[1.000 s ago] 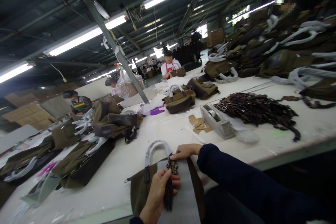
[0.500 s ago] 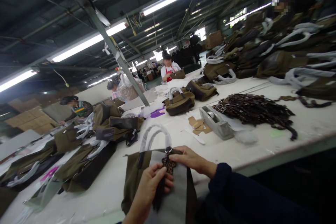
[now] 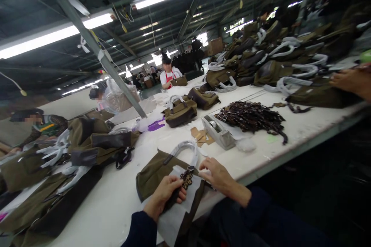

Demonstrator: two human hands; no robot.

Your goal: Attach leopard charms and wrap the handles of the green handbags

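An olive bag (image 3: 153, 171) with dark trim and wrapped pale handles (image 3: 189, 147) lies tilted at the table's near edge. White sheet material (image 3: 171, 220) covers part of its front. My left hand (image 3: 169, 193) is closed round the dark strands of a charm, whose leopard-print piece (image 3: 187, 179) shows beside the thumb, near the ring at the handle base. My right hand (image 3: 217, 175) is just right of the charm, its fingers apart and bent, with nothing seen between them.
Beyond the bag are a grey tape dispenser (image 3: 218, 131), brown card pieces (image 3: 201, 136) and a heap of dark charms (image 3: 252, 117). More olive bags (image 3: 179, 112) lie left, ahead and right. Another person's hand (image 3: 350, 81) reaches in at the right; others sit across the table.
My right hand has come off the charm and opened. The bag leans over more, and my left hand still holds the strands. The view has turned right; another person's hand now shows there.
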